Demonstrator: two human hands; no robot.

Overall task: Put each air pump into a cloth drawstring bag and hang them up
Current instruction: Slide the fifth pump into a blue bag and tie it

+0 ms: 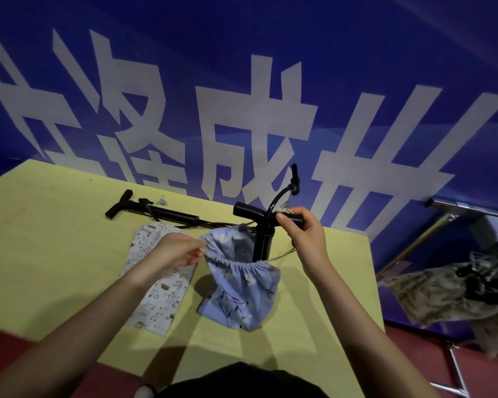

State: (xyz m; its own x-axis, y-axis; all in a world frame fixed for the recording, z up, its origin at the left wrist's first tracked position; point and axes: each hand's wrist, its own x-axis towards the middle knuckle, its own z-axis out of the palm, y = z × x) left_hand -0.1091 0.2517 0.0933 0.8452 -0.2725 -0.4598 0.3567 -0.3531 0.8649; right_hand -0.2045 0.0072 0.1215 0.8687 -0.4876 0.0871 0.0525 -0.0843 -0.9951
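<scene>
A black air pump (262,238) stands upright inside a blue patterned drawstring bag (243,291) on the yellow table (55,254); its T-handle and hose stick out above the gathered mouth. My left hand (181,249) pinches the bag's rim on the left. My right hand (302,234) grips the right end of the pump handle together with the drawstring cord. A second black pump (156,211) lies flat at the back of the table. A white printed bag (158,282) lies flat under my left forearm.
A blue banner with large white characters (242,110) rises right behind the table. To the right stands a metal rack (443,214) with filled patterned bags (443,294) hanging from it. The floor is dark red.
</scene>
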